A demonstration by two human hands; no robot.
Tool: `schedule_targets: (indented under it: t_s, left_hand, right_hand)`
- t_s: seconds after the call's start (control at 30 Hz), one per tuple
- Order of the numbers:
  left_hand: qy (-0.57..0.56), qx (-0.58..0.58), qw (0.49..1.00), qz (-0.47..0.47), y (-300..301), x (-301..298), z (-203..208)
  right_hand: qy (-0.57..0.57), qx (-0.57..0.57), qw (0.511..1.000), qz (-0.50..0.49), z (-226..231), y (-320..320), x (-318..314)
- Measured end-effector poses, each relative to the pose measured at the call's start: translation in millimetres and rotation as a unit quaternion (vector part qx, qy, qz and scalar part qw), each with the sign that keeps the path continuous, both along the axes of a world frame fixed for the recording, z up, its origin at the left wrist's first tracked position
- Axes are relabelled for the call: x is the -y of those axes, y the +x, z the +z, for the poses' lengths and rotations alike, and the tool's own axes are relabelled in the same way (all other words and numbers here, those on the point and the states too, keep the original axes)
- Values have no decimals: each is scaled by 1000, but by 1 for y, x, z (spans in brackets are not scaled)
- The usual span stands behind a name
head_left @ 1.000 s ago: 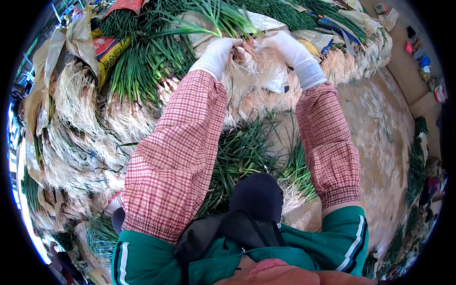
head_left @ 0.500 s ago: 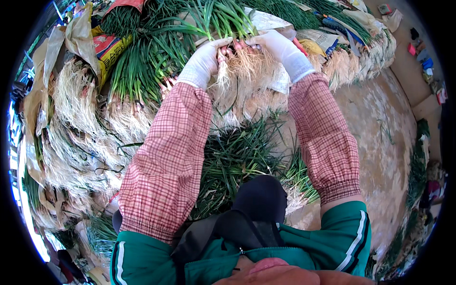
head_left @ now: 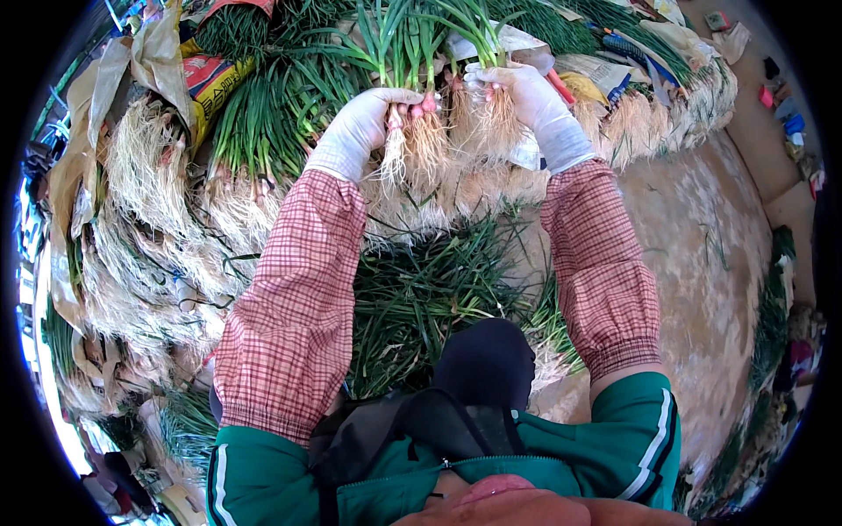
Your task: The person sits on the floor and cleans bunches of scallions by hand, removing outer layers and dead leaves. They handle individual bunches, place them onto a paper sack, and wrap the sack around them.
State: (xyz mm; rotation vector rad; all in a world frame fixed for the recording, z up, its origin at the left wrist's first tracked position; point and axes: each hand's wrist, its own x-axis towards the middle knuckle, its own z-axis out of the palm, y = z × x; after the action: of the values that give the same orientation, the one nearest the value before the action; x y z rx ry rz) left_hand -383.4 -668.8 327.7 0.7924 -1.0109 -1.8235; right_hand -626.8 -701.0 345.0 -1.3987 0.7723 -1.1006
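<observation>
My left hand (head_left: 361,131), in a white glove, is closed on a bunch of spring onions (head_left: 428,105) with reddish bulbs and long pale roots hanging down. Its thumb lies across the stems just above the bulbs. To the right, my gloved right hand (head_left: 531,98) grips a smaller bunch of spring onions (head_left: 498,112) by the lower stems. A few more onion roots (head_left: 459,103) show between the two bunches; whether a hand holds them I cannot tell. Both bunches stand upright, green leaves pointing away from me, above a row of rooted onions.
Piled onions with matted roots (head_left: 149,272) line the left side. A red and yellow sack (head_left: 215,83) lies among them at far left. Loose green leaves (head_left: 430,289) cover the ground before my knee (head_left: 482,364). Bare, stained floor (head_left: 693,263) stretches to the right.
My hands have moved apart, the left one leftward and slightly nearer. The onions that were together between them now hang as separate bunches with a gap.
</observation>
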Motion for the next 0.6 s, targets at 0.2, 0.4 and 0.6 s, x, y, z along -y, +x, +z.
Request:
schedule_targets:
  t_s: [0.2,0.4,0.6]
  left_hand:
    - [-151,-7,984,88,-21,-34,26]
    - [-57,-239,969,2,39,-53,40]
    - [-88,-75,977,179,41,-61,13]
  right_hand:
    - [-103,-327,913,-223,18,-1,57]
    - [-84,-559,805,-179,13,34,86]
    - [-72,-145,986,-46,9,12,34]
